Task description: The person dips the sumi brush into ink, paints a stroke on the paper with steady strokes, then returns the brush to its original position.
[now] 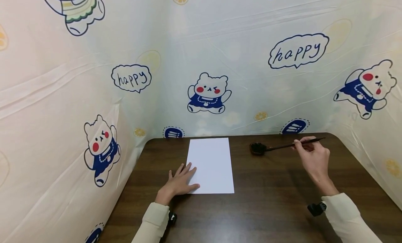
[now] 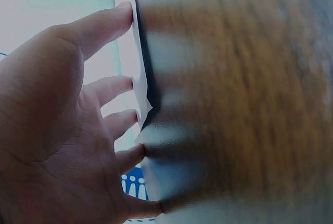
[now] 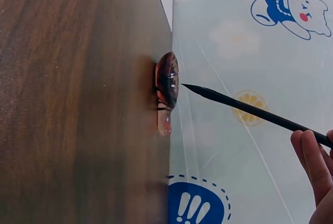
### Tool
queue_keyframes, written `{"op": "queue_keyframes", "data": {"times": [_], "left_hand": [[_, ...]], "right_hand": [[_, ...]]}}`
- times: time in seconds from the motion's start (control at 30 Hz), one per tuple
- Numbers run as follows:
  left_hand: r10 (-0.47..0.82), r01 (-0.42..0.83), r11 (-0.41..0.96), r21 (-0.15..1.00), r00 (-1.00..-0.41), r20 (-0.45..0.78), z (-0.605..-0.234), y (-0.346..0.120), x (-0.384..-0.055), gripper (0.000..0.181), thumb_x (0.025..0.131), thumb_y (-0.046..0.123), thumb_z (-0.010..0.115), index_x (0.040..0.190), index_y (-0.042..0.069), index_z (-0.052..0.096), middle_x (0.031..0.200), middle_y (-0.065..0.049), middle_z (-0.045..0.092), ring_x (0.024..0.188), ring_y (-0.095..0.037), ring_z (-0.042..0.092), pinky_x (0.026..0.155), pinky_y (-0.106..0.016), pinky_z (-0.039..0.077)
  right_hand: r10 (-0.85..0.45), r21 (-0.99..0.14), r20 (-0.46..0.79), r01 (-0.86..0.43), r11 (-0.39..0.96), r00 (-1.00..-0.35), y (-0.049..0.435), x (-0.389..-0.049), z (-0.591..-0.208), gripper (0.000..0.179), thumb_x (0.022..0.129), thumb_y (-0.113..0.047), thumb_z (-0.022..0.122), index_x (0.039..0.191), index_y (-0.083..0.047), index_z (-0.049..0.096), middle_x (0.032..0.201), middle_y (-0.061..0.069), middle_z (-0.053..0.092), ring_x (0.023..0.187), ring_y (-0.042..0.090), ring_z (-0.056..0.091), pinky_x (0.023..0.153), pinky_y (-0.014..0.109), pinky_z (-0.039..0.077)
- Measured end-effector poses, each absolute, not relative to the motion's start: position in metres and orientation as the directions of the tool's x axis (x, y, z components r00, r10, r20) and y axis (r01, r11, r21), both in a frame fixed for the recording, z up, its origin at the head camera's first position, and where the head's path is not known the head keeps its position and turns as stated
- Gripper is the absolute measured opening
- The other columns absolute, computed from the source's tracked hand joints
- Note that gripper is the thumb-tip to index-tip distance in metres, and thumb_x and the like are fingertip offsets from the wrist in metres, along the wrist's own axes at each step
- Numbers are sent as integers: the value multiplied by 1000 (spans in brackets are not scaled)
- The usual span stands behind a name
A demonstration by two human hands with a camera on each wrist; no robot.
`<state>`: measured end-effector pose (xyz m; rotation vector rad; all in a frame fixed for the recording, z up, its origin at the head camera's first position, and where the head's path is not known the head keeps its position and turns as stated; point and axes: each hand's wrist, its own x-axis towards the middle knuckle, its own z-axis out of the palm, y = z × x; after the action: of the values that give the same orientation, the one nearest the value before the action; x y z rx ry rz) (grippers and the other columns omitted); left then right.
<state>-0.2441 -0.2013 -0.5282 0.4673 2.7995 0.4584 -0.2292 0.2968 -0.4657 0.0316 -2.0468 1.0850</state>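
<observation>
My left hand [image 1: 180, 180] rests with fingers spread across the lower left edge of a blank white sheet of paper [image 1: 213, 162]. In the left wrist view, its thumb and fingertips press along the paper [image 2: 127, 42] and table, and one corner of the sheet lifts slightly. My right hand [image 1: 315, 161] pinches the dark shaft of a calligraphy brush [image 1: 279, 146] between thumb and fingers. The brush's black pointed tip reaches toward a small glossy red-brown ink dish [image 1: 258, 149]. In the right wrist view, the brush [image 3: 255, 110] slants down toward the dish [image 3: 167, 81].
All of this lies on a dark brown wooden table [image 1: 220, 218]. A pale curtain [image 1: 245, 96] printed with bears, orange slices and "happy" bubbles hangs behind the table and along both sides. A black camera [image 1: 316, 209] is strapped at the right wrist.
</observation>
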Motion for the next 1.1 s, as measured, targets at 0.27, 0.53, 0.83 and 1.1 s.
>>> {"op": "queue_keyframes", "data": {"times": [0.27,0.53,0.83,1.1], "left_hand": [[367,279,886,369,-910,-193,-526,-202,-243,85,98,57,67,167,18,38,179,-13,20,165,-46,10,118,-87,2],[366,274,884,379,-910,-196,-528,-204,-243,86,97,61,67,167,20,38,180,-11,19,166,-45,9,118,-87,0],[388,291,863,413,-905,-173,-528,-205,-241,87,97,65,64,167,20,38,179,-13,20,165,-48,8,116,-88,-4],[354,270,897,350,-913,-203,-529,-202,-244,85,98,61,66,168,22,37,180,-9,19,166,-44,11,119,-86,4]], "right_hand": [[315,-681,666,-378,627,-677,293,-233,-457,12,98,-9,77,98,2,72,88,25,79,73,-27,60,66,0,45],[306,-685,663,-391,614,-683,286,-235,-450,13,98,-10,78,98,2,73,89,24,80,74,-26,61,65,0,45],[281,-687,672,-435,583,-685,274,-241,-446,16,99,-9,76,98,6,71,87,24,79,74,-24,64,69,0,48],[273,-704,662,-454,547,-698,263,-245,-444,16,100,-8,74,103,8,70,91,25,79,75,-21,65,71,2,51]]}}
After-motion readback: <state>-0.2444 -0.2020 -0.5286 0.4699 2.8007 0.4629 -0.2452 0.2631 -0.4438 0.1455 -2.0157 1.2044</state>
